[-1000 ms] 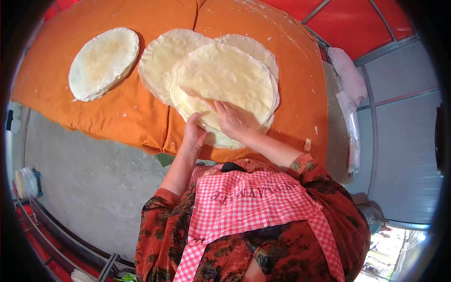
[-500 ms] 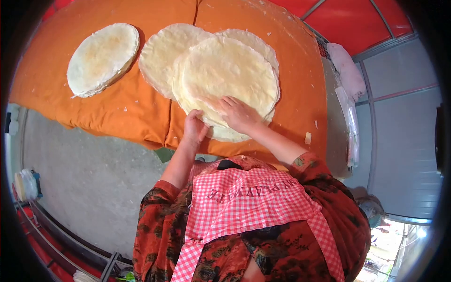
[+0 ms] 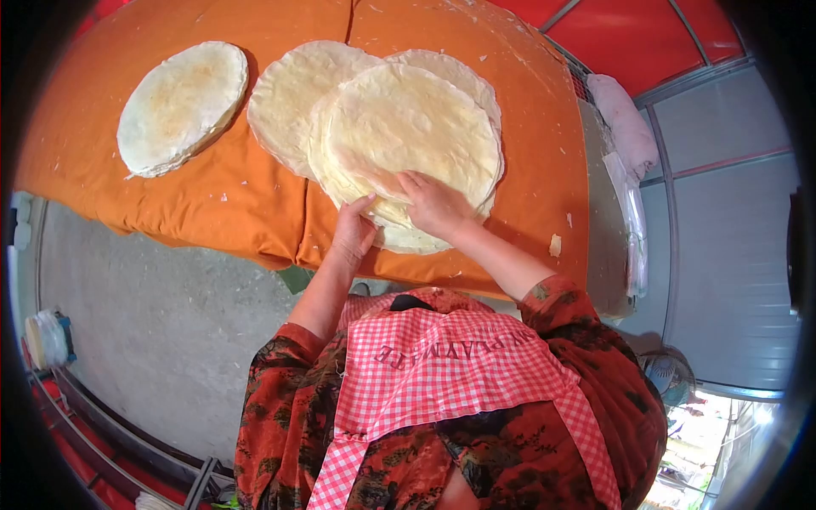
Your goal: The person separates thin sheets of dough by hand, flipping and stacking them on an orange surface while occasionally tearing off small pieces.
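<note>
Several thin round flatbreads (image 3: 412,119) lie overlapped on an orange cloth in the head view. My right hand (image 3: 438,206) is on the near edge of the top flatbread, its fingers bent together over the rim. At the near left edge of the same pile is my left hand (image 3: 355,228), thumb and fingers closed at the rim of the layers. How much of the edge each hand grips is partly hidden. Further left sits a separate stack of flatbreads (image 3: 183,106), with brownish patches on top and no hand on it.
The orange cloth (image 3: 200,208) covers the table, with crumbs scattered on it. A rolled white bundle (image 3: 623,123) and clear plastic bags (image 3: 631,225) are at its right side. A small fan (image 3: 667,374) stands at the lower right. Grey floor (image 3: 161,314) shows at lower left.
My right hand's fingers have bent in from lying flatter on the top flatbread. My left hand has shifted slightly, its fingertips now nearer the rim.
</note>
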Tool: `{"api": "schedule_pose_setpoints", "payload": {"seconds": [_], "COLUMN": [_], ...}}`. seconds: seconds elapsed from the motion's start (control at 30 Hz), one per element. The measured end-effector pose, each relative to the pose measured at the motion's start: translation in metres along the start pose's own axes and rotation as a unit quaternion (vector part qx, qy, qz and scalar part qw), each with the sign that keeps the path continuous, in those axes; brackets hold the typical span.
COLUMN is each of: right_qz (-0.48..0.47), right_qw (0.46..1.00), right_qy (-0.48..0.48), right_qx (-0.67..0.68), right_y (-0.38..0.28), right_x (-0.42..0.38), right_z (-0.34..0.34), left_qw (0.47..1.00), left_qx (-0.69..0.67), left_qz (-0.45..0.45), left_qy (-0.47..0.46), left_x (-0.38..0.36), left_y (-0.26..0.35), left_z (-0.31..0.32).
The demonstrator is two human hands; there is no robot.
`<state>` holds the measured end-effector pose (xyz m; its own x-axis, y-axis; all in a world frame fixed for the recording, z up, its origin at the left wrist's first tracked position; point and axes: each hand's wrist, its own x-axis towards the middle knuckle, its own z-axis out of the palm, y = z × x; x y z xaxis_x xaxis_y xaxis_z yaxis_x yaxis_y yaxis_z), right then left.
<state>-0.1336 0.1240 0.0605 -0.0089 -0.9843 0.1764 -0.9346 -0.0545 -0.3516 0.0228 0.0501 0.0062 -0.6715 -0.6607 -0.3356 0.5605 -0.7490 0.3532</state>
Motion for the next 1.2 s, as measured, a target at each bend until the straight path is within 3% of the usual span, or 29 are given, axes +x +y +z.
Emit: {"api": "schedule_pose_setpoints", "payload": {"seconds": [0.13, 0.23, 0.43, 0.53, 0.63, 0.73, 0.93, 1.03, 1.2], "right_qz": [-0.005, 0.028, -0.019, 0.021, 0.036, 0.049, 0.047, 0.05, 0.042], "right_qw": [0.998, 0.999, 1.0, 0.999, 0.999, 0.998, 0.999, 0.999, 0.999], "right_qy": [-0.015, -0.018, 0.019, -0.006, -0.01, -0.039, 0.002, 0.013, -0.016], "right_qx": [-0.059, 0.042, -0.008, -0.035, -0.024, -0.006, 0.017, 0.002, 0.011], "right_y": [-0.006, 0.014, 0.028, 0.008, 0.005, 0.003, -0.004, -0.007, -0.004], "right_x": [0.003, -0.003, -0.008, -0.004, -0.001, 0.008, -0.004, -0.004, 0.007], "right_z": [0.004, -0.011, 0.001, 0.01, 0.008, 0.007, 0.007, 0.005, 0.001], "left_qw": [0.999, 0.998, 0.995, 0.999, 0.998, 0.999, 0.998, 0.998, 0.998], "left_qx": [0.038, 0.053, 0.086, 0.022, -0.06, -0.05, 0.046, 0.043, 0.049], "left_qz": [0.007, 0.031, 0.043, -0.01, -0.003, -0.011, 0.016, -0.011, 0.029], "left_qy": [0.008, 0.034, 0.007, 0.021, -0.011, -0.005, 0.031, 0.049, 0.036], "left_x": [0.002, 0.007, 0.012, 0.01, 0.003, 0.007, 0.007, 0.004, 0.007], "left_y": [-0.002, -0.009, -0.013, -0.008, -0.006, -0.007, -0.01, -0.009, -0.009], "left_z": [-0.001, -0.008, -0.017, -0.018, -0.008, -0.015, -0.012, -0.009, 0.0]}}
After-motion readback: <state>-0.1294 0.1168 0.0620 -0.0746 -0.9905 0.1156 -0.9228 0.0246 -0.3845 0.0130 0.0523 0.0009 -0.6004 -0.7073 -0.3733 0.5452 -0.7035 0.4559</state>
